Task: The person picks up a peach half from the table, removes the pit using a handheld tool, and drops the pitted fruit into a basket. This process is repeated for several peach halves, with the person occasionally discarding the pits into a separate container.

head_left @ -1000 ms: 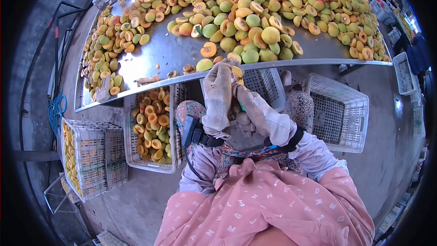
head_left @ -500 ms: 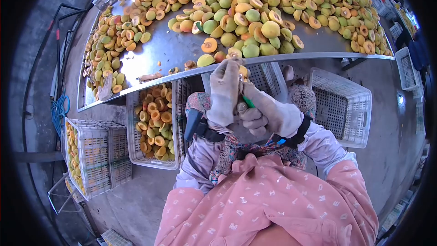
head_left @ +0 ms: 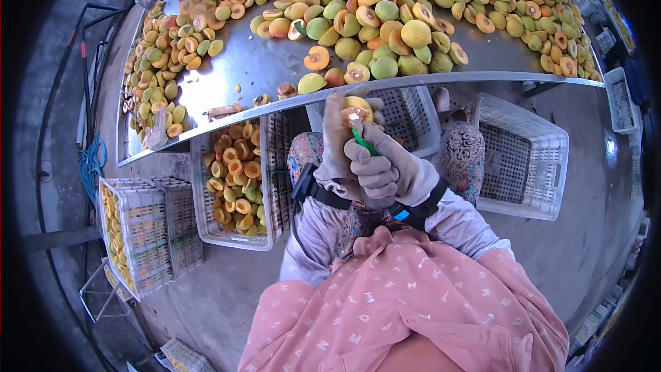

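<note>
Steel counter [head_left: 261, 69] runs across in front of me, heaped with whole and halved yellow-green fruit [head_left: 385, 21]. Just below its edge, my gloved left hand [head_left: 336, 145] has its fingers grasping a cut peach [head_left: 357, 111], held upright. My right hand [head_left: 387, 169], touching the left, has its fingers clenched round a green-handled tool [head_left: 362, 142] whose tip points up at the peach. Behind my hands stands a white crate [head_left: 406, 120]; to the left, a crate of halves [head_left: 227, 242]; to the right, another crate [head_left: 523, 165].
</note>
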Available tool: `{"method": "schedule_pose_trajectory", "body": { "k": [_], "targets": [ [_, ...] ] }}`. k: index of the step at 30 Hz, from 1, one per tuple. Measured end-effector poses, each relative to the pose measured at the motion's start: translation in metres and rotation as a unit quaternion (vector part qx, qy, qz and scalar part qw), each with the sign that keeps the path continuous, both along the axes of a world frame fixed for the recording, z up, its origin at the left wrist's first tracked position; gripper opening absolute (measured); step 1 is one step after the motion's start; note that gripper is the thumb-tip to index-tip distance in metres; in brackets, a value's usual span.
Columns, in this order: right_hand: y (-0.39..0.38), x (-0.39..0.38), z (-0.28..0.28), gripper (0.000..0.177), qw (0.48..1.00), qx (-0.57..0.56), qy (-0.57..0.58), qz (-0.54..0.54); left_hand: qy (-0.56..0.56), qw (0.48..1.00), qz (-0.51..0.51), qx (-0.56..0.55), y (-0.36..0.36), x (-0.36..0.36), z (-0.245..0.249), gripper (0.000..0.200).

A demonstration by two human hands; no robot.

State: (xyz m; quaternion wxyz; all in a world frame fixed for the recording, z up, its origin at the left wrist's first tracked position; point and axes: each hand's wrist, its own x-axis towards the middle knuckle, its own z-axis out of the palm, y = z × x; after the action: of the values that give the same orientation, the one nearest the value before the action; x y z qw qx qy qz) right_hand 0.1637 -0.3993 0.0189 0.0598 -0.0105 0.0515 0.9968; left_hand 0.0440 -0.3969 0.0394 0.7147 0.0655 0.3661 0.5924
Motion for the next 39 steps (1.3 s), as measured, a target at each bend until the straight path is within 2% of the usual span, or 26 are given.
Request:
{"method": "schedule_pose_trajectory", "body": {
  "k": [1, 3, 5, 7, 8, 9, 10, 12, 13, 14, 15, 16, 17, 19, 20, 22, 23, 25, 27, 28, 30, 32, 35, 37, 38, 39],
  "targets": [
    [0.001, -0.002, -0.002, 0.058, 1.0, 0.027, 0.0, -0.014, 0.001, 1.0, -0.001, -0.002, 0.0, -0.004, -0.009, 0.048],
    [-0.001, -0.001, -0.005, 0.057, 0.998, 0.05, 0.022, -0.02, 0.135, 0.969, 0.206, 0.022, -0.01, -0.02, -0.028, 0.048],
    [0.007, 0.007, -0.016, 0.054, 0.998, 0.022, 0.029, -0.044, 0.284, 0.91, 0.302, -0.009, -0.027, -0.077, -0.046, 0.043],
    [0.013, 0.014, -0.023, 0.054, 0.998, 0.037, -0.012, -0.047, 0.521, 0.748, 0.392, -0.122, -0.04, -0.132, -0.038, 0.037],
    [0.014, 0.014, -0.028, 0.053, 0.997, 0.038, -0.051, -0.041, 0.522, 0.747, 0.393, -0.122, -0.037, -0.136, -0.03, 0.037],
    [0.017, 0.012, -0.031, 0.052, 0.995, 0.039, -0.089, -0.034, 0.652, 0.635, 0.388, -0.145, -0.032, -0.138, -0.015, 0.036],
    [0.02, 0.009, -0.032, 0.052, 0.995, 0.039, -0.087, -0.033, 0.763, 0.504, 0.37, -0.165, -0.025, -0.14, -0.007, 0.035],
    [0.026, 0.005, -0.03, 0.05, 0.96, 0.127, -0.242, -0.056, 0.774, 0.573, 0.268, -0.024, 0.009, -0.138, -0.023, 0.04],
    [0.03, 0.003, -0.029, 0.05, 0.96, 0.129, -0.242, -0.055, 0.773, 0.606, 0.19, -0.007, 0.035, -0.134, -0.034, 0.043],
    [0.033, 0.0, -0.027, 0.048, 0.921, 0.192, -0.333, -0.058, 0.815, 0.571, 0.081, -0.047, 0.063, -0.121, -0.023, 0.049],
    [0.035, -0.002, -0.025, 0.046, 0.87, 0.251, -0.419, -0.061, 0.84, 0.537, 0.035, -0.071, 0.091, -0.11, -0.027, 0.054],
    [0.039, -0.003, -0.022, 0.043, 0.844, 0.286, -0.448, -0.074, 0.864, 0.496, -0.002, -0.091, 0.119, -0.108, -0.043, 0.055],
    [0.043, -0.004, -0.026, 0.043, 0.843, 0.284, -0.449, -0.078, 0.864, 0.496, -0.004, -0.087, 0.138, -0.106, -0.05, 0.055],
    [0.052, -0.005, -0.041, 0.04, 0.723, 0.447, -0.528, -0.013, 0.876, 0.434, -0.178, -0.108, 0.16, -0.099, -0.061, 0.05],
    [0.054, -0.004, -0.042, 0.033, 0.732, 0.41, -0.543, -0.025, 0.875, 0.435, -0.183, -0.104, 0.162, -0.097, -0.067, 0.05],
    [0.047, -0.002, -0.04, 0.029, 0.749, 0.385, -0.535, -0.071, 0.825, 0.559, -0.083, -0.004, 0.162, -0.101, -0.076, 0.047],
    [0.04, -0.002, -0.035, 0.024, 0.765, 0.36, -0.522, -0.115, 0.828, 0.559, -0.055, -0.001, 0.154, -0.096, -0.068, 0.038],
    [0.033, 0.0, -0.028, 0.02, 0.762, 0.371, -0.516, -0.123, 0.769, 0.639, 0.025, 0.012, 0.132, -0.092, -0.056, 0.033],
    [0.024, 0.002, -0.026, 0.019, 0.783, 0.338, -0.487, -0.187, 0.651, 0.737, 0.152, 0.1, 0.102, -0.08, -0.044, 0.03],
    [0.019, 0.003, -0.019, 0.019, 0.782, 0.339, -0.487, -0.189, 0.556, 0.807, 0.153, 0.129, 0.086, -0.067, -0.029, 0.029],
    [0.007, 0.004, 0.0, 0.021, 0.816, 0.332, -0.417, -0.223, 0.516, 0.826, 0.114, 0.195, 0.048, -0.052, -0.029, 0.033],
    [-0.003, -0.002, 0.006, 0.021, 0.807, 0.347, -0.417, -0.233, 0.472, 0.837, 0.077, 0.266, 0.028, -0.044, -0.033, 0.037],
    [-0.015, 0.002, 0.02, 0.022, 0.793, 0.383, -0.413, -0.233, 0.521, 0.792, 0.001, 0.317, 0.009, -0.028, -0.035, 0.054],
    [-0.022, 0.001, 0.018, 0.025, 0.697, 0.462, -0.487, -0.252, 0.456, 0.859, 0.065, 0.225, -0.005, -0.005, -0.006, 0.034],
    [-0.025, 0.001, 0.02, 0.025, 0.696, 0.464, -0.487, -0.253, 0.507, 0.82, 0.092, 0.249, -0.009, 0.001, 0.002, 0.037],
    [-0.027, 0.002, 0.023, 0.026, 0.65, 0.508, -0.498, -0.266, 0.507, 0.819, 0.093, 0.251, -0.01, 0.004, 0.005, 0.037]
  ]
}}
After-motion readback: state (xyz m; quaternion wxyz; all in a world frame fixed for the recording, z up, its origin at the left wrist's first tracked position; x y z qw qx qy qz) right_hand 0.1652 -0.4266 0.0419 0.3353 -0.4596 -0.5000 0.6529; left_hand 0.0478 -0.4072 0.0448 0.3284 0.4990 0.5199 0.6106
